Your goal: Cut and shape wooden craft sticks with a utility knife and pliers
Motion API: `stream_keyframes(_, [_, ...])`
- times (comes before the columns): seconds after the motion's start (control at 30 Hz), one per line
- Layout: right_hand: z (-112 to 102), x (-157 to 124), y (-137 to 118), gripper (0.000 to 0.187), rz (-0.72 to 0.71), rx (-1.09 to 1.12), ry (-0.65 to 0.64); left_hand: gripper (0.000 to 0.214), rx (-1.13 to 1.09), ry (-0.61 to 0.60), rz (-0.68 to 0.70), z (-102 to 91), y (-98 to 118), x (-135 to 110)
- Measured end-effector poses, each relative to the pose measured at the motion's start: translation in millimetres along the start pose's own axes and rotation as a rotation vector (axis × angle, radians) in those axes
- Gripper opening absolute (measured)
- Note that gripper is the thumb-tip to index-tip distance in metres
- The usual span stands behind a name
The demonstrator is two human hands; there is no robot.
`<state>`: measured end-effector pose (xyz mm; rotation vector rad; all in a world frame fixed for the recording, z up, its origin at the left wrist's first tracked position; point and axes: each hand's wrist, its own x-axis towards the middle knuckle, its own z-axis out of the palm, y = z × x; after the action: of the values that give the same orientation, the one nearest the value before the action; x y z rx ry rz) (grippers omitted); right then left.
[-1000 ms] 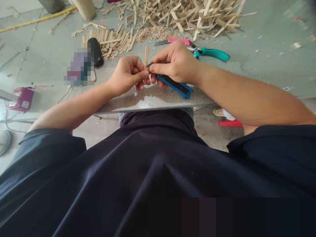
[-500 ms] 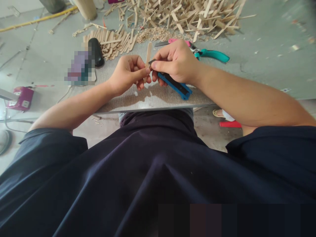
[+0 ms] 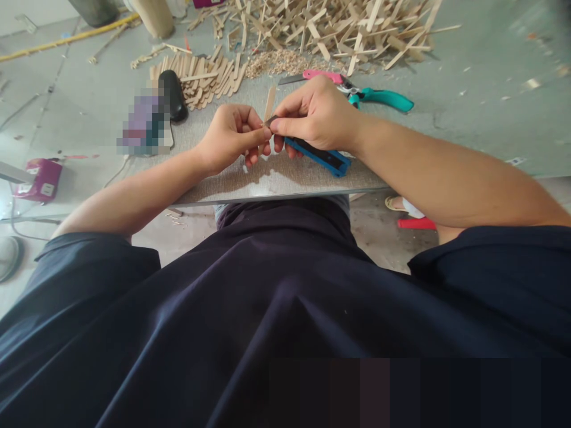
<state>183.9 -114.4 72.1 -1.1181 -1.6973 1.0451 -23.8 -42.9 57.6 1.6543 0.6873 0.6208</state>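
My left hand [image 3: 236, 135] pinches a wooden craft stick [image 3: 270, 102], which stands up between the fingers with its rounded end away from me. My right hand [image 3: 319, 113] is closed around a blue and black utility knife [image 3: 321, 157]. Its dark blade end meets the stick beside my left thumb, and the handle points toward the table's front edge. Just beyond my right hand lie pruning shears with a teal handle [image 3: 388, 98] and a pink-handled blade tool [image 3: 322, 75]. My fingers hide the exact contact between blade and stick.
A large heap of wooden sticks [image 3: 343, 30] covers the back of the table. Nearer are wood shavings [image 3: 281, 62] and a neater pile of sticks [image 3: 207, 77]. A black computer mouse [image 3: 173, 95] and a blurred-out item [image 3: 143, 125] lie at left, with a purple box [image 3: 39, 178] farther left.
The knife's blade end has moved slightly left across the stick, and its handle has swung a little to the right. The stick sits slightly lower between the fingers.
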Motion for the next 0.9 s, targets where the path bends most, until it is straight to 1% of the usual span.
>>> stream_keyframes(0.13, [-1.5, -1.4, -1.0, 0.028, 0.009, -0.012, -0.014, 0.035, 0.012, -0.001, -0.013, 0.3, -0.1, -0.4])
stream_keyframes(0.23, [-3.6, -2.3, -1.8, 0.027, 0.04, -0.034, -0.036, 0.033, 0.029, -0.002, -0.018, -0.8, -1.6, -0.8])
stream_keyframes(0.4, [-4.2, -2.3, -1.4, 0.024, 0.089, -0.03, -0.046, 0.036, 0.025, -0.014, -0.038, -1.9, -1.4, 0.4])
stream_keyframes(0.47, [-3.3, -2.6, -0.9, 0.023, 0.075, 0.002, -0.042, 0.034, 0.013, -0.015, -0.03, -1.3, 0.4, 1.2])
stream_keyframes(0.57, [-2.5, -2.9, -0.8, 0.024, 0.026, 0.047, 0.002, 0.032, -0.02, -0.01, -0.013, -0.1, 3.3, 1.8])
stream_keyframes(0.63, [-2.8, -2.5, -0.9, 0.024, -0.01, 0.054, 0.028, 0.032, -0.028, 0.002, -0.018, 0.6, 4.1, 1.9])
stream_keyframes(0.73, [-3.9, -0.6, -0.2, 0.024, -0.037, 0.034, 0.031, 0.032, -0.026, 0.004, -0.013, 0.5, 2.2, 2.3])
stream_keyframes(0.9, [-2.9, 1.4, 2.7, 0.028, -0.034, -0.001, 0.049, 0.03, -0.078, 0.033, 0.086, -2.0, -5.8, 6.2])
